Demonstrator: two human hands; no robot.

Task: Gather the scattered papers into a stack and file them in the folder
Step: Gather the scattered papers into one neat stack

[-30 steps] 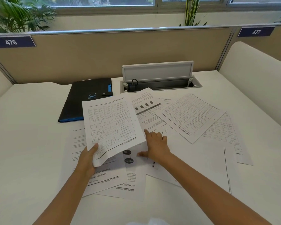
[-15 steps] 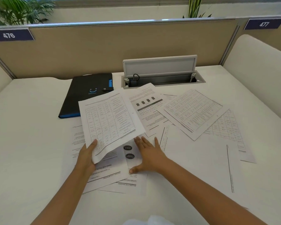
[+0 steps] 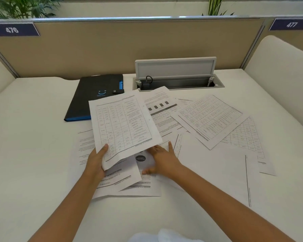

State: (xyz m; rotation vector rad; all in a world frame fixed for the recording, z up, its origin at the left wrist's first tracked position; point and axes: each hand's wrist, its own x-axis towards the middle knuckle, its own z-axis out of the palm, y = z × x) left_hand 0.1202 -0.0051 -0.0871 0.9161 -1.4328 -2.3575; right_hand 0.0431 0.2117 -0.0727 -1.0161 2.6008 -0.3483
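At a white counter (image 3: 33, 145), the left hand (image 3: 95, 162) grips a raised printed table sheet (image 3: 124, 126); the right hand (image 3: 162, 160) lies flat, fingers spread, on scattered white papers (image 3: 208, 119). A closed black folder (image 3: 94, 96) lies at eleven o'clock.

Beside the grey metal cable tray (image 3: 178, 84), the black rectangular folder (image 3: 94, 95) shows a blue edge and smile mark; the white printed papers (image 3: 210, 117) carry black grid tables; white bench (image 3: 33, 137).
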